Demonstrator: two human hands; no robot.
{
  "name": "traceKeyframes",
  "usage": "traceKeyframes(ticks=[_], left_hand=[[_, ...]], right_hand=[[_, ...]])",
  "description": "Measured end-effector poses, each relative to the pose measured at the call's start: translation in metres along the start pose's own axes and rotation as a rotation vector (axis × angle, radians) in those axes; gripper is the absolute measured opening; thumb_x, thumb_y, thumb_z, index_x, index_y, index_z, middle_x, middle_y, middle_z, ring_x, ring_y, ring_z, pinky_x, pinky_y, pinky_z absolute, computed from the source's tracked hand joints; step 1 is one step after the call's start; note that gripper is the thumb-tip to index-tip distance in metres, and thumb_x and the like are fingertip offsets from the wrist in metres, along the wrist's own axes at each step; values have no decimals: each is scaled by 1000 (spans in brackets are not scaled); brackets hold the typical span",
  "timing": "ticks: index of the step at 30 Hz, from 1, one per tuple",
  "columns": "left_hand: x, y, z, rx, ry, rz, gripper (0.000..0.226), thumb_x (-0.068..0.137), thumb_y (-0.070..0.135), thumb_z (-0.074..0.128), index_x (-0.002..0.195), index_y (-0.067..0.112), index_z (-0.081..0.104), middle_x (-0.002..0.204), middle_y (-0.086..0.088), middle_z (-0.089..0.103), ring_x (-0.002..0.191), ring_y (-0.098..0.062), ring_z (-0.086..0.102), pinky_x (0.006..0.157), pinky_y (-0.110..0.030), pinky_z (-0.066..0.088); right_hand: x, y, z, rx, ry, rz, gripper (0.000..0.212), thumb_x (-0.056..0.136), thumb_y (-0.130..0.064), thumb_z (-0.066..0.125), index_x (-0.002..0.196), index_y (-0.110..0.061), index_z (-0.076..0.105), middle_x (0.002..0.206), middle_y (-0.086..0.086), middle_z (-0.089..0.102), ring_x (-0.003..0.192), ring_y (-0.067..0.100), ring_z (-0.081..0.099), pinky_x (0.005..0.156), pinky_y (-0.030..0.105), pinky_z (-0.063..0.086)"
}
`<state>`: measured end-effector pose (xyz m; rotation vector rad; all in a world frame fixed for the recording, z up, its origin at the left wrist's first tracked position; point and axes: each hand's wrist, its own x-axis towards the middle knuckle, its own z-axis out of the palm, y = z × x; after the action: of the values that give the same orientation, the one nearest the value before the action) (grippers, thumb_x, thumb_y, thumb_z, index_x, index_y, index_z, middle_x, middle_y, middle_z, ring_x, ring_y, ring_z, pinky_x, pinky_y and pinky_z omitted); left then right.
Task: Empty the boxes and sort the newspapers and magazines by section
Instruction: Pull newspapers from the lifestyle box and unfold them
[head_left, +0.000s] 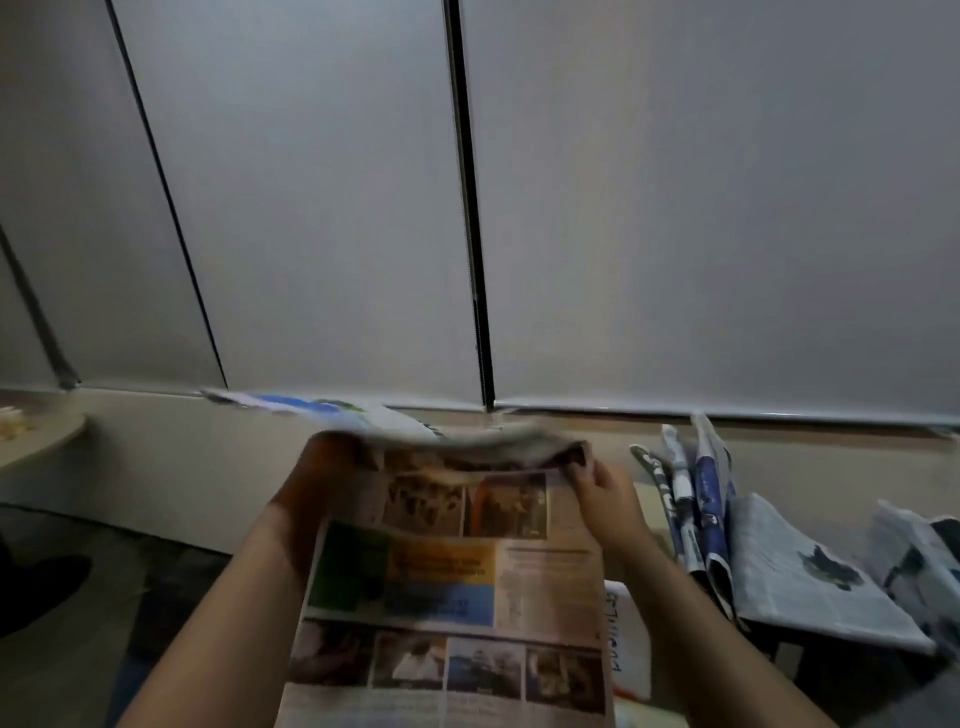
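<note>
Newspaper (452, 587) held up centre-near, both hands gripping its far, folded-over edge: left hand (317, 488) partly hidden behind pages, right hand (602, 493) pinching the corner. Print blurred. More newspapers (800, 566) piled right, cut off.

Newspaper (452, 587) held centre, btwn both hands; paper stacks (810, 566) to right, round table (47, 441) far left.

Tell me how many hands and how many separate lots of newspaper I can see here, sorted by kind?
Hands: 2, the left hand and the right hand, both gripping the top edge of one paper.
Newspaper held up: 1, the held newspaper.
Newspaper lots lying at the right: 3, the upright bundle, the flat newspaper, and the edge pile, partly cut off.
Total: 6.
</note>
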<state>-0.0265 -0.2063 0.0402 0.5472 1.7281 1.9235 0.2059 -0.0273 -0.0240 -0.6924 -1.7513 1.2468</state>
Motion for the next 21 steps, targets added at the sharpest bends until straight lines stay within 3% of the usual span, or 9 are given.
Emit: traceKeyframes(ticks=[2, 4, 6, 8, 10, 12, 15, 18, 21], left_hand=[[12, -12, 4, 140, 53, -50, 24, 100, 5, 37, 93, -3, 59, 88, -20, 59, 75, -27, 59, 68, -28, 50], [19, -35, -4, 382, 106, -50, 21, 99, 6, 45, 105, -1, 64, 98, -22, 65, 86, -30, 59, 77, -35, 46], [23, -56, -12, 485, 106, -38, 20, 98, 11, 51, 110, 7, 66, 98, -14, 69, 87, -28, 62, 77, -36, 47], [24, -71, -14, 500, 98, -53, 13, 98, 17, 54, 101, 15, 66, 87, -1, 68, 80, -19, 63, 67, -32, 47], [23, -83, -13, 506, 97, -62, 15, 97, 22, 55, 85, 21, 64, 85, 3, 68, 79, -16, 62, 64, -32, 45], [23, -94, -13, 527, 84, -70, 18, 98, 25, 53, 83, 26, 63, 90, 1, 68, 88, -21, 62, 76, -39, 48], [20, -103, -12, 481, 51, -97, 19, 100, 25, 50, 88, 23, 65, 99, -4, 69, 98, -27, 61, 93, -49, 46], [21, -107, -10, 437, 38, -88, 21, 100, 23, 49, 90, 21, 67, 101, -6, 71, 100, -28, 62, 97, -51, 45], [27, -108, -5, 387, 45, -57, 23, 101, 24, 46, 94, 17, 66, 103, -7, 70, 100, -28, 62, 94, -48, 45]], right_hand=[[-4, 18, -3, -8, -31, 220, 28, 97, -32, 53, 82, -12, 64, 84, 9, 70, 80, 24, 65, 74, 41, 53], [-10, 38, -4, -4, -46, 418, 22, 98, -29, 51, 96, -10, 64, 96, 11, 68, 89, 28, 63, 78, 38, 49], [-16, 56, -5, 19, -31, 501, 21, 99, -22, 49, 102, -9, 65, 98, 13, 68, 94, 33, 63, 77, 36, 47], [-24, 67, -8, 14, -10, 515, 21, 99, -19, 47, 100, -10, 66, 96, 14, 69, 94, 33, 64, 81, 40, 49], [-30, 73, -11, -18, -2, 491, 21, 99, -20, 47, 90, -15, 66, 87, 8, 69, 83, 26, 64, 73, 36, 50], [-34, 76, -13, -51, 11, 443, 23, 99, -19, 48, 82, -17, 65, 80, 5, 66, 75, 21, 61, 64, 29, 44], [-38, 82, -15, -99, 27, 417, 23, 99, -20, 49, 86, -9, 65, 83, 12, 64, 78, 26, 59, 61, 29, 40], [-39, 88, -16, -109, 65, 425, 32, 100, -23, 49, 99, 6, 62, 98, 28, 62, 81, 31, 58, 62, 31, 38], [-39, 87, -15, -98, 87, 429, 28, 99, -21, 49, 95, 2, 63, 92, 28, 62, 69, 22, 52, 59, 30, 36]])
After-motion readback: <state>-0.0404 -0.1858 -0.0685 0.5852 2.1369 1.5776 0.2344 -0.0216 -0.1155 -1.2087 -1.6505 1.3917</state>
